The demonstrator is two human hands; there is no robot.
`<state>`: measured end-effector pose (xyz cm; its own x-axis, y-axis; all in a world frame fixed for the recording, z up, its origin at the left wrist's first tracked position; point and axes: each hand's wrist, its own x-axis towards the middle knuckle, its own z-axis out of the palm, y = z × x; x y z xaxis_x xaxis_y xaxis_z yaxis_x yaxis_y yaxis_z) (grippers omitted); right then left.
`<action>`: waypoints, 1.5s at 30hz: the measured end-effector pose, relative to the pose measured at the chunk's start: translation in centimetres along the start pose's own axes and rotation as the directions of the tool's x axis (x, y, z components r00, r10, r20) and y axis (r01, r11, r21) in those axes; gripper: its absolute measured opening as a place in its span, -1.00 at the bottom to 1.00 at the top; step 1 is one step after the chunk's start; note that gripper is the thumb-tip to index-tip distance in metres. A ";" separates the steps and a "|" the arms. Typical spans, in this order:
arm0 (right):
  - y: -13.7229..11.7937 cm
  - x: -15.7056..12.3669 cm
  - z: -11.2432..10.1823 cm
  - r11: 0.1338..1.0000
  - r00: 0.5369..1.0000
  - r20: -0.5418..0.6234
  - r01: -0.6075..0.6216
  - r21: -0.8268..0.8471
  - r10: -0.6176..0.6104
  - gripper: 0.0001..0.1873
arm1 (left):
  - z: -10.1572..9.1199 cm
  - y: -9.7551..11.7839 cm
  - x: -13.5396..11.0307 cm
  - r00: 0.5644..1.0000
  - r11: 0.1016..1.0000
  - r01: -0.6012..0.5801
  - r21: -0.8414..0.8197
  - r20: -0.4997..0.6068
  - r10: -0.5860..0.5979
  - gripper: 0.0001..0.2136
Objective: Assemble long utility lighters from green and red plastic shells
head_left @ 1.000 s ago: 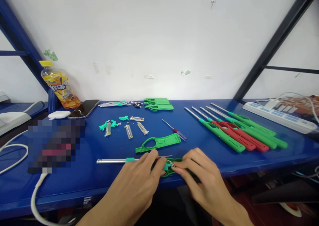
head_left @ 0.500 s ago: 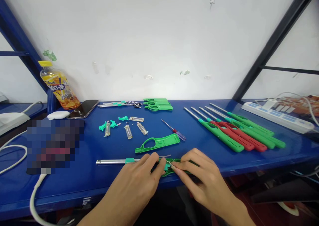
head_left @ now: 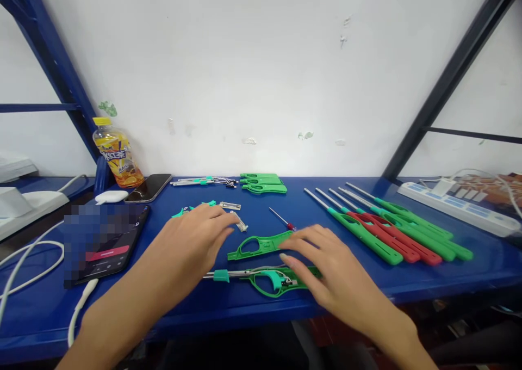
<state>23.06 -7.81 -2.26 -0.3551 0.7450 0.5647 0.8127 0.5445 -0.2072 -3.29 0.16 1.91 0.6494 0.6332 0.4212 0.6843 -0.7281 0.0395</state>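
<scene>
The opened green stick lighter (head_left: 267, 275) lies near the front edge of the blue table (head_left: 220, 307), between the two hands; its right end is partly covered by the right hand. Its handle shell, a shallow open casing, holds a teal trigger (head_left: 277, 280), thin wires and small metal parts; the barrel (head_left: 238, 274) runs leftward through a teal collar (head_left: 221, 275).

From the left, a white cable runs to a smartphone (head_left: 118, 250) whose screen is partly blurred out; a pinkish-red button shows, its lettering too small to read. Behind it are a small white rounded case (head_left: 111, 197) and a second, dark-screened phone (head_left: 150, 187). The yellow-capped bottle (head_left: 120, 160) has a yellow label with the characters 红茶 legible and amber colour showing near its base.

The left hand (head_left: 199, 234) hovers palm down, thumb and forefinger apart, nothing visible between them. Beyond it lie teal plastic pieces (head_left: 179, 213) and translucent fuel tanks (head_left: 230, 205), contents indiscernible. Farther back are loose metal barrels (head_left: 204, 180) and, to their right, stacked green shell halves (head_left: 263, 182).

The right hand (head_left: 326, 261) has its thumb and forefinger slightly parted, with no object visible in them; it overlaps a loose shell half (head_left: 265, 245) and a screwdriver (head_left: 281, 217), contact unclear. Farther right are a row of green and red stick lighters (head_left: 367, 228) and a white power strip (head_left: 454, 209).
</scene>
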 end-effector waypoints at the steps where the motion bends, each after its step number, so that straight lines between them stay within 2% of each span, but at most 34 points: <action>1: 0.2 1.0 -0.2 0.999 0.997 0.077 0.029 -0.012 -0.028 -0.82 | 0.0 -0.2 -0.2 1.000 0.999 0.003 -0.037 0.010 -0.003 -0.75; 4: 0.9 4.1 -0.4 0.994 0.980 0.173 0.107 -0.018 -0.103 -0.76 | 0.1 0.3 -0.9 0.994 0.988 -0.014 -0.155 0.108 0.031 -0.75; 6: 1.3 5.7 -0.1 0.993 0.968 0.228 0.117 -0.022 -0.109 -0.78 | 0.2 0.5 -1.2 0.985 0.982 -0.008 -0.187 0.165 0.039 -0.74; 8: 1.6 6.5 0.2 0.995 0.956 0.278 0.103 -0.007 -0.097 -0.78 | 0.3 0.3 -1.2 0.984 0.984 0.014 -0.179 0.177 0.018 -0.71; 12: 1.9 6.6 0.2 0.998 0.951 0.305 0.043 0.042 -0.054 -0.76 | 0.8 -1.9 -0.8 0.985 0.993 0.084 -0.082 0.156 -0.070 -0.67; 15: 2.2 6.2 -0.1 0.997 0.920 0.392 0.002 0.083 -0.034 -0.71 | 1.3 -3.3 -0.4 0.972 0.988 0.151 0.045 0.174 -0.156 -0.67; 19: 2.7 6.0 -0.3 0.994 0.904 0.427 -0.053 0.096 0.007 -0.61 | 2.0 -3.8 -0.3 0.959 0.983 0.169 0.074 0.216 -0.181 -0.69; 25: 3.1 5.9 0.0 0.988 0.896 0.442 -0.093 0.123 0.029 -0.73 | 1.9 -3.7 -0.6 0.956 0.980 0.187 0.064 0.217 -0.196 -0.67; 30: 2.8 6.3 -0.3 0.977 0.877 0.473 -0.167 0.131 0.087 -0.81 | 0.7 -5.4 -1.1 0.943 0.965 0.245 0.096 0.209 -0.260 -0.60; 34: 2.6 6.6 -0.7 0.956 0.839 0.527 -0.250 0.154 0.135 -0.78 | 1.1 -7.5 -1.9 0.915 0.939 0.307 0.153 0.224 -0.335 -0.55; 37: 2.7 6.6 -0.7 0.947 0.826 0.545 -0.276 0.166 0.145 -0.74 | 1.8 -8.1 -2.4 0.877 0.911 0.359 0.204 0.260 -0.404 -0.50; 45: 2.8 6.5 -0.4 0.949 0.825 0.547 -0.273 0.161 0.144 -0.74 | 1.5 -6.6 -1.5 0.802 0.875 0.394 0.281 0.360 -0.477 -0.54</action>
<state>23.23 -1.60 1.19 -0.4282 0.9037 -0.0013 0.7936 0.3754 -0.4789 -8.24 4.44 -0.36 0.3137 0.9495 -0.0069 0.9480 -0.3136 -0.0537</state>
